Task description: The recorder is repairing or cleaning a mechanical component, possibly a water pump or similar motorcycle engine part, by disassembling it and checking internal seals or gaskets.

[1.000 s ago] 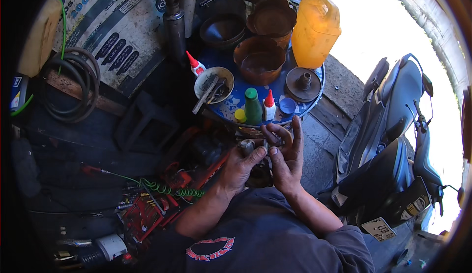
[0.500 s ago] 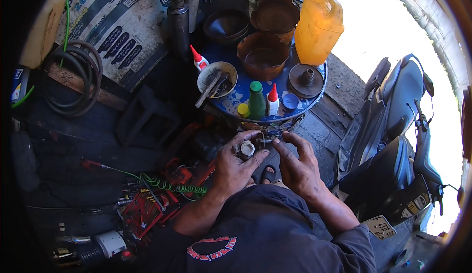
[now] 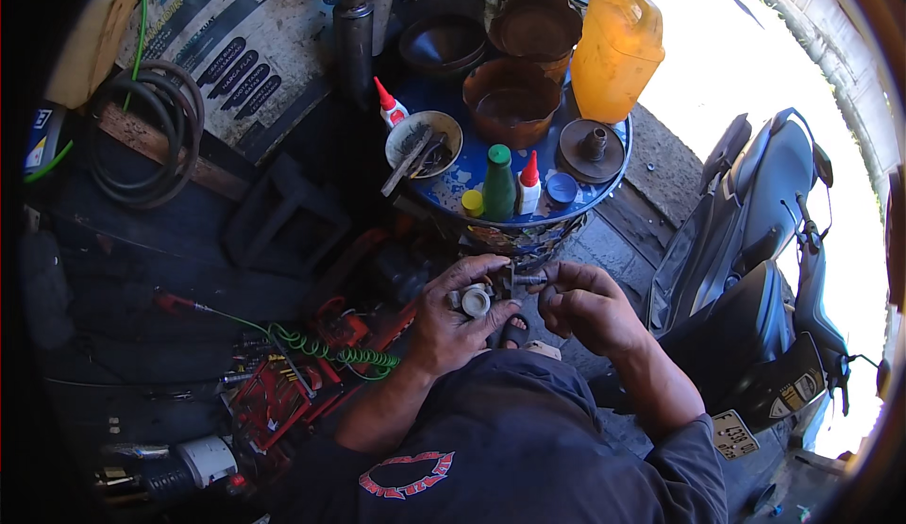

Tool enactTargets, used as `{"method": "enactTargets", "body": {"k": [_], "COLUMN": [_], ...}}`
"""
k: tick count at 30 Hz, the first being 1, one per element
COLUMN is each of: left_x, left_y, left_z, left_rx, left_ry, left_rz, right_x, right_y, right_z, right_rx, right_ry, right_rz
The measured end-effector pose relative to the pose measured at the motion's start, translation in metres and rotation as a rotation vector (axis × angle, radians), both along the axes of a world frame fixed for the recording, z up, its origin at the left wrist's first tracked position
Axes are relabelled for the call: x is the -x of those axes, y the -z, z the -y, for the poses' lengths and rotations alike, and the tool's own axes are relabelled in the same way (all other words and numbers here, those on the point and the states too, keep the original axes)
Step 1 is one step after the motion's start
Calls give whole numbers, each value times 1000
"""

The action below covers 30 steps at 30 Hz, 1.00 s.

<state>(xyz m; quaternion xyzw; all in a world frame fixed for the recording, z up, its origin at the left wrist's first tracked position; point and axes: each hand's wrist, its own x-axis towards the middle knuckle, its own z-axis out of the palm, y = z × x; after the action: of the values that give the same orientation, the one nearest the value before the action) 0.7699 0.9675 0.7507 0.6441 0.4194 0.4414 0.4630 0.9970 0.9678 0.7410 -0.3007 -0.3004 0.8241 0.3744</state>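
My left hand [image 3: 446, 331], in the lower middle, grips a dark metal part [image 3: 505, 282] with a round, pale, cup-like fitting [image 3: 477, 301] facing up. My right hand [image 3: 595, 312] is closed at its right side, finger and thumb on a short threaded bolt [image 3: 528, 280] sticking out of the part. Just beyond both hands stands a blue drum [image 3: 444, 199], holding a green bottle [image 3: 498, 184], white bottles with red nozzles [image 3: 529, 184], a bowl [image 3: 424, 144] with tools, a blue lid [image 3: 562, 189] and a metal disc [image 3: 591, 151].
Rusty pots [image 3: 510, 104] and a yellow jerrycan [image 3: 615, 57] sit at the back of the drum. A scooter [image 3: 769, 232] stands at the right. A red tool tray [image 3: 283, 392] and coiled green air hose [image 3: 330, 349] lie lower left. A black hose [image 3: 146, 147] hangs upper left.
Both hands have moved apart and slightly right, turning the part so the pale fitting faces up. My right fingers have curled from raised and spread to closed at the bolt.
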Motion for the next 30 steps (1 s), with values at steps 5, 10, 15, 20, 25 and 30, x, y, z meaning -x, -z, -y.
{"method": "enactTargets", "body": {"k": [5,10,15,20,25,30], "left_x": [4,1,-5,-8,-9,-10], "left_y": [16,13,11,10,10,11], "left_z": [-2,-2,-7,-7,-7,-7], "left_rx": [187,204,307,310,264,244], "left_ry": [-130,-115,-144,-89,0,-25], "left_rz": [102,115,250,341,259,235], "right_x": [13,25,16,29,31,29], "right_y": [-6,-13,2,-4,8,5], "right_z": [18,14,19,29,19,18], "right_rx": [-453,-1365,-1468,-153,95,70], "right_ry": [221,282,241,308,270,155], "right_rz": [324,1307,1351,188,-440,-631]}}
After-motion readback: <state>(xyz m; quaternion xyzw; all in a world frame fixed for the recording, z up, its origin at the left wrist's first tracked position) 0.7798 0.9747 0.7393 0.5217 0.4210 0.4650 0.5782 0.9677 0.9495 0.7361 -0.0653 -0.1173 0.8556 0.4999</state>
